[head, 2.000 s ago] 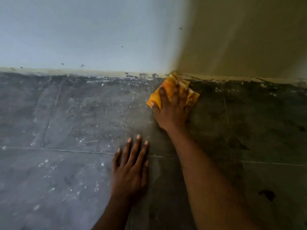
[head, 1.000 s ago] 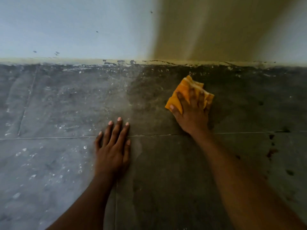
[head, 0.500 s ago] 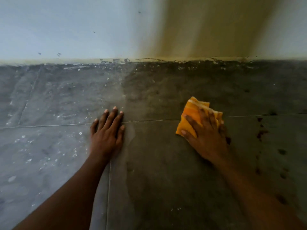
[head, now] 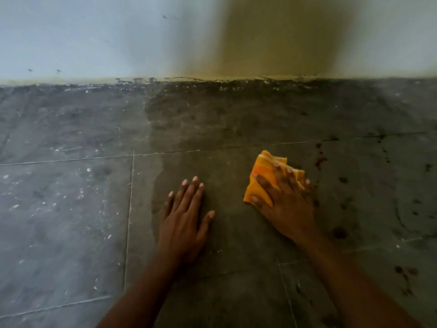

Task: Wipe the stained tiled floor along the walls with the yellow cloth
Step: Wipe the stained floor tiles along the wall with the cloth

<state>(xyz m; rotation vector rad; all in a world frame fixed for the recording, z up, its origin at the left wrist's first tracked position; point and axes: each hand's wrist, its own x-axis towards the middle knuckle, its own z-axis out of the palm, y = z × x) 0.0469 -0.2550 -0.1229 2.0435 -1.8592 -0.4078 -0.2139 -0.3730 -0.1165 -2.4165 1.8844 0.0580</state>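
The right hand [head: 287,204], fingers spread, is dragging the yellow cloth [head: 260,183] back from the wall [head: 94,39]; the left hand [head: 184,221] is bracing flat, leaving the dark spots [head: 340,233] beside it unwiped.

The yellow cloth [head: 261,183], crumpled with orange stripes, lies flat on the grey tiled floor [head: 71,233] right of centre, well short of the far wall, beside dark stains [head: 340,233] further right.
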